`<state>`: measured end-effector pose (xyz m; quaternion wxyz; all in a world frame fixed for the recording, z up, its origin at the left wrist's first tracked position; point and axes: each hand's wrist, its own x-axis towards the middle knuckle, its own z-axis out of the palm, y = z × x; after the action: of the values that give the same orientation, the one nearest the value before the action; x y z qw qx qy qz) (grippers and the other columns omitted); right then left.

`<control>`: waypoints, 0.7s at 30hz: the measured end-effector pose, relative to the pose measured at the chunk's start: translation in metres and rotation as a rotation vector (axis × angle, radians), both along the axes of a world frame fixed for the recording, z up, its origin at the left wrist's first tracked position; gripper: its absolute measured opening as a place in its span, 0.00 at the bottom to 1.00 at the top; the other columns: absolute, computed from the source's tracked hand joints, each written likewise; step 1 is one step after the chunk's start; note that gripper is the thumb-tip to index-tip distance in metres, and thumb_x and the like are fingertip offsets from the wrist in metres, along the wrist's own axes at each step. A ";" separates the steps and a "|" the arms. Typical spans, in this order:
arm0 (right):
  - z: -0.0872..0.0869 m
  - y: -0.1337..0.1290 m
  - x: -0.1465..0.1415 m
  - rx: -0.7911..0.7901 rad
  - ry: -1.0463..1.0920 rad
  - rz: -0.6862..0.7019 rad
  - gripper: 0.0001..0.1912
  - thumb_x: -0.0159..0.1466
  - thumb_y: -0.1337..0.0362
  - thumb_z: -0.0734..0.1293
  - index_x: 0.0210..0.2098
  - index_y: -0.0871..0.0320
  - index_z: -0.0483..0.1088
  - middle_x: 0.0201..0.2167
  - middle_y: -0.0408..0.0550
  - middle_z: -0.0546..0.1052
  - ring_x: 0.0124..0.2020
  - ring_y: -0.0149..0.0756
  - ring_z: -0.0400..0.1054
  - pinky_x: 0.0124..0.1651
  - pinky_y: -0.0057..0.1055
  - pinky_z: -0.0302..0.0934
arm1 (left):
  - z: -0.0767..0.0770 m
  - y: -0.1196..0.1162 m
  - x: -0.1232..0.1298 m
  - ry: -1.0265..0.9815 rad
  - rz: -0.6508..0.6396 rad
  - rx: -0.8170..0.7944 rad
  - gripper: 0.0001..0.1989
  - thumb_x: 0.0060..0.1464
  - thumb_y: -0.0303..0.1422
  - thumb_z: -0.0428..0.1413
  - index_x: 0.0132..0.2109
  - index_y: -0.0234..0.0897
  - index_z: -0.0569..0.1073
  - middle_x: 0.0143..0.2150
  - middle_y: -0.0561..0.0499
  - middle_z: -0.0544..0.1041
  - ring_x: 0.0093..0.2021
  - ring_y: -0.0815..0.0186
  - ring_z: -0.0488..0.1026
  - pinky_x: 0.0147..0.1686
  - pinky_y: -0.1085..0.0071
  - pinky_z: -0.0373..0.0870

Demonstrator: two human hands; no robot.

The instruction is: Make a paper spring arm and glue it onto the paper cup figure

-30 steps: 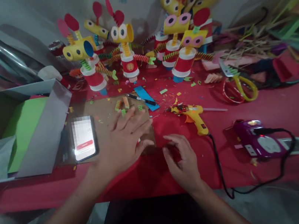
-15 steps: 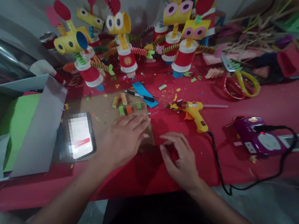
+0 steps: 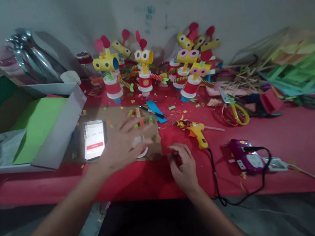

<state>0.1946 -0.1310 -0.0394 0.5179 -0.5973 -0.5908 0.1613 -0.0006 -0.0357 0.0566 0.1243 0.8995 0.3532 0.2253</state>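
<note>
My left hand is spread open above a sheet of brown cardboard, its fingers apart and slightly smeared by motion. Partly hidden under those fingers is a white round thing, perhaps part of a paper cup. Small folded paper strips in orange and green lie just beyond the fingertips. My right hand rests by the cardboard's right edge with fingers loosely curled and a gap between thumb and forefinger; nothing shows in it. Nearest to it is a yellow hot glue gun with a glue stick. A lit phone lies left of my left hand.
Several paper-cup figures with springy arms stand along the wall. An open box sits left. Scissors, a pen and a blue strip lie about. A purple power adapter with cables is at right.
The view has tilted up and drawn back. My left hand's fingers have spread and lifted, so the white round thing now shows beneath them. My right hand keeps nearly the same curl.
</note>
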 end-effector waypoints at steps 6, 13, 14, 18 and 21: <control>-0.002 -0.002 -0.001 0.002 0.022 -0.001 0.07 0.65 0.66 0.61 0.42 0.56 0.70 0.40 0.50 0.70 0.40 0.36 0.68 0.42 0.35 0.68 | -0.043 -0.004 0.005 0.018 -0.006 -0.083 0.15 0.59 0.37 0.54 0.50 0.39 0.75 0.57 0.41 0.72 0.58 0.53 0.67 0.58 0.53 0.62; 0.003 0.011 -0.008 -0.014 0.230 0.130 0.20 0.63 0.59 0.66 0.54 0.55 0.63 0.47 0.53 0.71 0.45 0.38 0.69 0.48 0.39 0.67 | -0.036 0.008 0.003 -1.330 0.442 -1.037 0.16 0.55 0.44 0.56 0.44 0.37 0.76 0.40 0.46 0.78 0.39 0.61 0.76 0.36 0.68 0.74; 0.008 0.015 -0.012 -0.014 0.260 0.168 0.24 0.63 0.59 0.66 0.57 0.54 0.60 0.50 0.54 0.70 0.48 0.39 0.69 0.50 0.41 0.67 | -0.035 0.010 0.001 -1.477 0.443 -1.240 0.16 0.55 0.43 0.57 0.45 0.36 0.75 0.37 0.47 0.78 0.36 0.62 0.76 0.32 0.69 0.75; 0.033 0.026 -0.034 0.086 0.153 0.250 0.30 0.62 0.58 0.67 0.61 0.51 0.57 0.60 0.54 0.65 0.59 0.44 0.62 0.60 0.49 0.60 | -0.036 0.007 -0.001 -1.794 0.455 -1.588 0.14 0.56 0.37 0.57 0.47 0.36 0.72 0.31 0.49 0.79 0.29 0.63 0.77 0.24 0.69 0.75; 0.050 0.026 -0.052 0.176 -0.059 0.231 0.32 0.61 0.59 0.68 0.63 0.51 0.57 0.64 0.54 0.60 0.65 0.46 0.55 0.64 0.51 0.54 | -0.040 -0.002 0.001 -1.872 0.480 -1.597 0.13 0.57 0.36 0.56 0.47 0.34 0.73 0.27 0.51 0.78 0.24 0.65 0.76 0.22 0.71 0.74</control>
<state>0.1429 -0.1052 0.0111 0.5287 -0.4820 -0.6824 0.1499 0.0002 -0.0378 0.0164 0.7928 -0.0186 0.3220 0.5171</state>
